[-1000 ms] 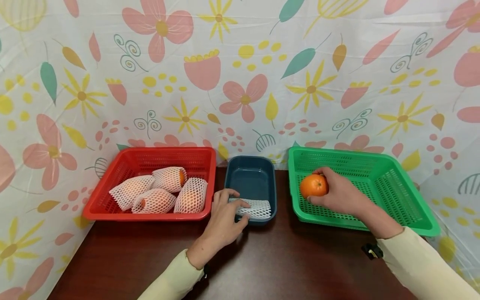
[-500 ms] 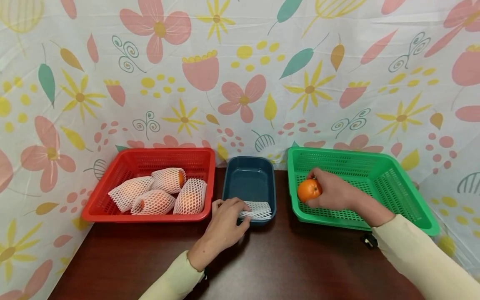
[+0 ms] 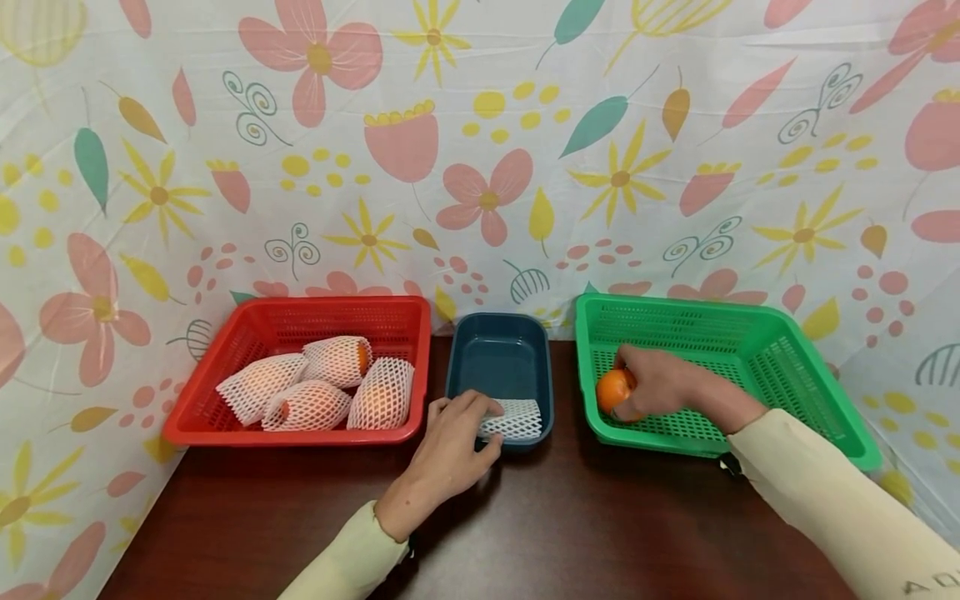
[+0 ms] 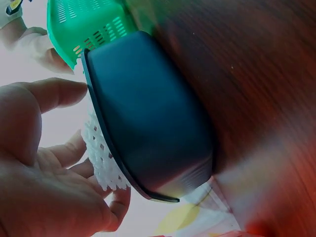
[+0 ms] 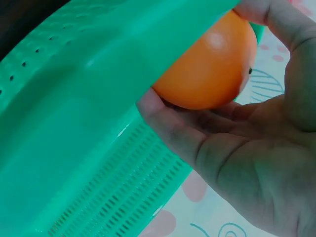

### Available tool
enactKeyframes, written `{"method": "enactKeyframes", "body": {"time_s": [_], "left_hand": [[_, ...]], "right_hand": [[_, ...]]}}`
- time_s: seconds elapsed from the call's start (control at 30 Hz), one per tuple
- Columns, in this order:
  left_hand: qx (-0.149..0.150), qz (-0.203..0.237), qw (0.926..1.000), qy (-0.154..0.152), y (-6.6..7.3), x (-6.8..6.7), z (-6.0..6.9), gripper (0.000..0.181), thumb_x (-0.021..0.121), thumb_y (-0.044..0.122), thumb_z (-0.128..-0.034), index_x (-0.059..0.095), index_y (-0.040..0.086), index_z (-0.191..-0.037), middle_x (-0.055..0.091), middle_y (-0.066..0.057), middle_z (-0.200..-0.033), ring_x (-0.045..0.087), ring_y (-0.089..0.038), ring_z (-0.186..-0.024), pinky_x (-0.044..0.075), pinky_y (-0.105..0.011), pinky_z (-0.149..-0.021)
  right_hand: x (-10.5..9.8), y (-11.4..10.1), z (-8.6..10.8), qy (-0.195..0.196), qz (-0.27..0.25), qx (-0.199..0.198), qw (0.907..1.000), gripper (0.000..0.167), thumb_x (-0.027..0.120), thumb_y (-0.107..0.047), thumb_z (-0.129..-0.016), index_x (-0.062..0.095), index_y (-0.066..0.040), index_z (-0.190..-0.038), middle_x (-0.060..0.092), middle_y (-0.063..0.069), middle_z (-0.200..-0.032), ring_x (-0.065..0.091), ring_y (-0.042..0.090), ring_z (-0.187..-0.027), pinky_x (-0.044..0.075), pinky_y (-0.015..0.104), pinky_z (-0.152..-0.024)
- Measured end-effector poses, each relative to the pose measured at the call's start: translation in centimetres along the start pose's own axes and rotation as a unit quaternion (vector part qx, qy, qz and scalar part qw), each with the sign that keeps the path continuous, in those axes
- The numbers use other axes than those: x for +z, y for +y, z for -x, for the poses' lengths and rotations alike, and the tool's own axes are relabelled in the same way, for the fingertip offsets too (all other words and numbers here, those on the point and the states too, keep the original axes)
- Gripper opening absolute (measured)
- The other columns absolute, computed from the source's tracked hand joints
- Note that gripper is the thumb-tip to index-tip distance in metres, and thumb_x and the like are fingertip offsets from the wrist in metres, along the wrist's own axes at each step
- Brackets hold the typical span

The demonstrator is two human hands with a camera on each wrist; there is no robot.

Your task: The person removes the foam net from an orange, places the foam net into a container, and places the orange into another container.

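right hand (image 3: 663, 382) has fingers clamped round a shiny, round orange (image 3: 614, 390). left hand (image 3: 453, 443) has fingers apart, maybe touching white mesh netting (image 3: 522, 419).

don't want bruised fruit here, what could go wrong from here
The orange in the right hand is close to the side of the green basket, so it might bump it if lifted. The white netting by the left hand pokes up above the blue tray and could snag.

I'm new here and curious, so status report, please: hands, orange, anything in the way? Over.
Right hand grips orange inside green basket. Left hand at white netting in blue tray, thumb and fingers apart. Basket wall close beside orange.
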State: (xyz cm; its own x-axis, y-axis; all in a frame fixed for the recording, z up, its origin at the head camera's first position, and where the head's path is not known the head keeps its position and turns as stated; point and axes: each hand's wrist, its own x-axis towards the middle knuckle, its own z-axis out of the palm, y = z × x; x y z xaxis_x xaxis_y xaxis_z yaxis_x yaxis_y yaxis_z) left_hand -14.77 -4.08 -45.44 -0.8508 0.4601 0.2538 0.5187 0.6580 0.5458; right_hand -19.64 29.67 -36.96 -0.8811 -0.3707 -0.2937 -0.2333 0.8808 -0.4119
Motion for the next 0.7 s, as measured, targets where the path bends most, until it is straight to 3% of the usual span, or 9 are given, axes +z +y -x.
{"method": "enactKeyframes", "body": {"time_s": [0.3, 0.7], "left_hand": [[0.018, -0.005, 0.9998, 0.011, -0.2, -0.1, 0.0, 0.037, 0.078, 0.025, -0.0948, 0.066, 0.015, -0.129, 0.064, 0.002, -0.13, 0.058, -0.017, -0.126, 0.034, -0.048, -0.114], [0.031, -0.003, 0.9993, 0.02, -0.2, -0.3, -0.1, 0.039, 0.077, 0.028, -0.0955, 0.066, 0.015, -0.131, 0.064, 0.002, -0.132, 0.057, -0.017, -0.126, 0.036, -0.048, -0.117]], "right_hand": [[0.8, 0.5, -0.9, -0.049, -0.005, 0.013, 0.9987, 0.051, 0.081, -0.02, -0.081, 0.048, -0.003, -0.116, 0.059, 0.009, -0.091, 0.055, 0.022, -0.074, 0.047, 0.035, -0.067], [1.4, 0.9, -1.3, -0.046, 0.021, 0.006, 0.9987, 0.046, 0.082, -0.022, -0.084, 0.052, -0.001, -0.111, 0.058, 0.009, -0.091, 0.055, 0.022, -0.075, 0.048, 0.035, -0.067]]}}
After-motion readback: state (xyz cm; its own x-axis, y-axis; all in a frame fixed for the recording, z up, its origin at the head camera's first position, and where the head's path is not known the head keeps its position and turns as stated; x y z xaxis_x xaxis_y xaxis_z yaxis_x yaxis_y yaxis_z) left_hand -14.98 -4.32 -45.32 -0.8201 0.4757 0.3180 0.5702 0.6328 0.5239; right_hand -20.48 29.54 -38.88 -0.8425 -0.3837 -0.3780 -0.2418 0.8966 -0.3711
